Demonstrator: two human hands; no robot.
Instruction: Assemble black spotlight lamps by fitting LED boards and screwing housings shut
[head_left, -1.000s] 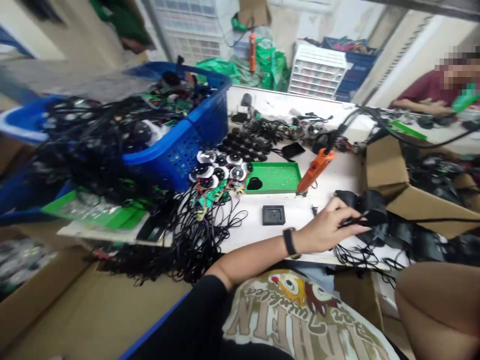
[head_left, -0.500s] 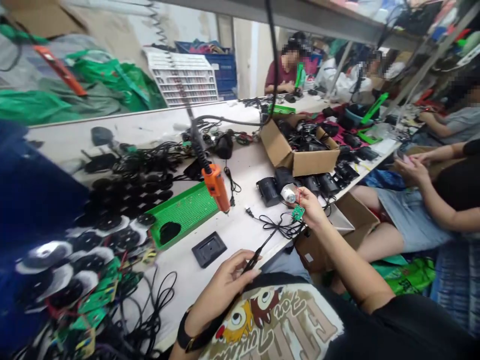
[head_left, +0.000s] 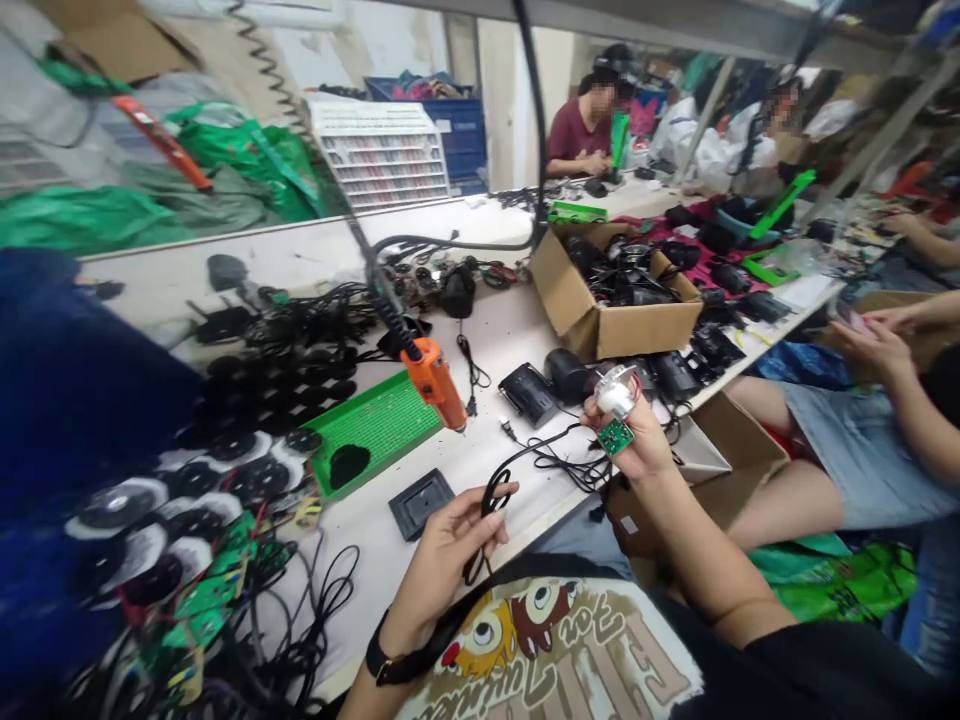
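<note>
My left hand [head_left: 450, 540] is closed on a black cable [head_left: 495, 497], which forms narrow loops between the fingers just past the table's front edge. From there one strand runs right toward my other hand. My right hand [head_left: 646, 448] grips a small white motor [head_left: 616, 398] with a clear disc-like part on top. A green circuit board [head_left: 615, 434] hangs beside the motor against the fingers, and red wires show behind it. Below that hand, more black cord with a plug [head_left: 508, 429] lies on the table. Black housings [head_left: 529, 393] lie just beyond.
An orange electric screwdriver [head_left: 437, 385] hangs over a green tray [head_left: 382, 428]. Near it lies a black rectangular part [head_left: 421, 503]. A cardboard box [head_left: 637, 330] of black parts stands behind. Circuit boards and discs [head_left: 120, 503] crowd the left. Co-workers sit at right and across.
My left hand has gathered the cable into loops. My right hand has turned, bringing the motor's disc and the board into clearer view. The whole view has shifted slightly.
</note>
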